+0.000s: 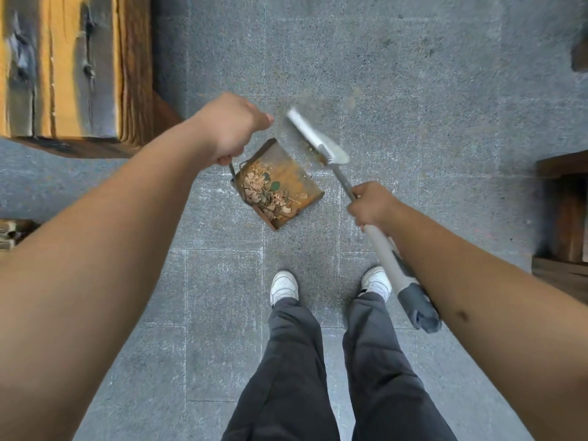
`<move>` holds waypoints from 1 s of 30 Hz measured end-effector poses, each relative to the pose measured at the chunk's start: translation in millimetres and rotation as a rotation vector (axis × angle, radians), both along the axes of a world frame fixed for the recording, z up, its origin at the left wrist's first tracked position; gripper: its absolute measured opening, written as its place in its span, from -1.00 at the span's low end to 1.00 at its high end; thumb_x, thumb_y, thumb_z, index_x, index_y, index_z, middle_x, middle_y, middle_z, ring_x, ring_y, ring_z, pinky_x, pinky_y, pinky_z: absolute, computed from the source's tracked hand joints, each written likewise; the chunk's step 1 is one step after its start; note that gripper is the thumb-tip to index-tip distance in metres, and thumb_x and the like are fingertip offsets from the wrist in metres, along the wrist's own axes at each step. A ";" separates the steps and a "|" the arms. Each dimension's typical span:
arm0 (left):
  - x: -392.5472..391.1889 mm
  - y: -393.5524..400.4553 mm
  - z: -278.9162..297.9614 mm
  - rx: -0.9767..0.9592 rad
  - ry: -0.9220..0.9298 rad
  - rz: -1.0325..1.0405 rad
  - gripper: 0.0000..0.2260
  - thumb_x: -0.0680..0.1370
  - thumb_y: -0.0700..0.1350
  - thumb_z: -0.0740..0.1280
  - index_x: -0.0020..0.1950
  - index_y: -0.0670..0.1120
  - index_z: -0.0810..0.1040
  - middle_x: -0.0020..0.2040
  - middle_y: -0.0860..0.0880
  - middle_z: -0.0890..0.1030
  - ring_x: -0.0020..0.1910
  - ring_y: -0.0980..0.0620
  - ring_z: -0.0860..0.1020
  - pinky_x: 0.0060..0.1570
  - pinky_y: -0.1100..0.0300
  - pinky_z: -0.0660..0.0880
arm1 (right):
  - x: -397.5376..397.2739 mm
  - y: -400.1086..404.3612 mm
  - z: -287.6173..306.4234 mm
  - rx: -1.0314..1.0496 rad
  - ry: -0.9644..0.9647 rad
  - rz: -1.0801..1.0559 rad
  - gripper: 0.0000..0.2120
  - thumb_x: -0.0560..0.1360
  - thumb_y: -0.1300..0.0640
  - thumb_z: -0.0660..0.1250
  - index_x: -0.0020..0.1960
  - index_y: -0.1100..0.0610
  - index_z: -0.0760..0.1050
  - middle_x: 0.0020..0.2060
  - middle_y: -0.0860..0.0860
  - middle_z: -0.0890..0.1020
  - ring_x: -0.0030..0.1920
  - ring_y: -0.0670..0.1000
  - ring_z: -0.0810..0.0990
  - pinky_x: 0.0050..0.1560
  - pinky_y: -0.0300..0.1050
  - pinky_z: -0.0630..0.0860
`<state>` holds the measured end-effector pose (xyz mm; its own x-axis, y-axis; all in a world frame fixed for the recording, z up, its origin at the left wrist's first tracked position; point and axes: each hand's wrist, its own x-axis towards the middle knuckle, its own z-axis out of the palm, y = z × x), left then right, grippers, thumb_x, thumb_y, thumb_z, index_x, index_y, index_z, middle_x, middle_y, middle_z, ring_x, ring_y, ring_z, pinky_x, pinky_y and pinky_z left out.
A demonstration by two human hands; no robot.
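A rusty metal dustpan sits on the grey paving in front of my feet, holding a heap of dry leaves. My left hand grips the dustpan's upright handle from above. My right hand grips the grey shaft of a broom. The broom's white head is blurred and lies just right of the dustpan's open mouth. A little debris clings beside the head.
Grey stone paving spreads all around. A wooden bench or beam stands at the upper left. Dark wooden furniture stands at the right edge. My white shoes and dark trousers are below the dustpan.
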<state>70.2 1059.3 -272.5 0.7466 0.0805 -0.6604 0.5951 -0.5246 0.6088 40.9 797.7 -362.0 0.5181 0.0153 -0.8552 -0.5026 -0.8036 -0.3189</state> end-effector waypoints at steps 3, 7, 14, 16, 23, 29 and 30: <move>3.4 -13.8 1.9 0.040 -0.028 -0.066 -0.67 0.54 0.00 0.28 -0.30 -0.21 0.42 -0.51 -0.08 0.26 -0.61 -0.05 0.25 -0.60 0.25 0.24 | -28.7 12.1 9.0 0.119 0.089 -0.012 -0.49 0.45 0.36 0.31 0.38 0.15 0.40 -0.17 0.19 0.59 -0.47 0.05 0.54 -0.57 -0.23 0.44; 7.9 -12.9 4.2 0.044 -0.037 -0.045 -0.70 0.52 0.02 0.29 -0.36 -0.06 0.36 -0.50 -0.09 0.26 -0.59 -0.04 0.24 -0.62 0.26 0.22 | -39.9 -2.1 21.4 0.200 0.135 -0.105 -0.43 0.42 0.39 0.30 0.40 0.10 0.39 -0.25 0.19 0.55 -0.55 0.02 0.46 -0.58 -0.23 0.39; 2.1 -5.8 -1.4 0.059 -0.040 -0.046 -0.62 0.52 0.03 0.30 -0.44 -0.01 0.25 -0.55 -0.04 0.23 -0.64 -0.01 0.22 -0.62 0.28 0.21 | 15.8 -22.0 24.3 0.061 -0.059 -0.007 -0.46 0.41 0.35 0.35 0.36 0.08 0.43 -0.27 0.16 0.57 -0.61 0.00 0.50 -0.60 -0.24 0.41; 2.2 -5.7 -2.7 0.066 -0.035 -0.045 -0.62 0.52 0.03 0.30 -0.43 -0.02 0.26 -0.53 -0.05 0.23 -0.64 -0.01 0.23 -0.61 0.29 0.22 | 27.7 -20.2 17.2 0.032 -0.084 -0.031 -0.54 0.42 0.34 0.33 0.31 0.13 0.47 -0.32 0.16 0.54 -0.53 0.09 0.50 -0.54 -0.17 0.44; 3.5 2.2 -3.6 0.092 -0.011 -0.076 -0.89 0.56 -0.07 0.25 0.01 -0.08 0.51 -0.44 -0.07 0.27 -0.51 -0.06 0.27 -0.56 0.18 0.26 | -19.1 17.1 8.0 0.127 0.086 -0.035 -0.46 0.44 0.35 0.34 0.40 0.12 0.38 -0.13 0.21 0.59 -0.51 0.02 0.51 -0.59 -0.25 0.42; -2.1 2.0 5.9 0.095 0.006 -0.089 -0.76 0.56 -0.04 0.26 -0.18 -0.19 0.45 -0.46 -0.14 0.27 -0.59 -0.08 0.26 -0.61 0.24 0.22 | -65.5 13.1 17.2 0.258 0.186 -0.228 -0.39 0.42 0.37 0.29 0.43 0.08 0.34 -0.33 0.13 0.56 -0.57 -0.01 0.44 -0.59 -0.22 0.38; -5.8 2.9 8.7 0.107 0.012 -0.101 -0.76 0.56 -0.03 0.25 -0.19 -0.19 0.46 -0.47 -0.15 0.28 -0.59 -0.08 0.26 -0.61 0.24 0.22 | -67.8 7.1 19.6 0.260 0.179 -0.250 -0.40 0.41 0.37 0.28 0.42 0.07 0.36 -0.36 0.13 0.55 -0.59 -0.02 0.43 -0.60 -0.22 0.37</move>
<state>64.3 1062.2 -263.8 0.7469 0.0761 -0.6606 0.5427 -0.6439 0.5394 -26.9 804.8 -342.4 0.3762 0.1354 -0.9166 -0.7386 -0.5535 -0.3849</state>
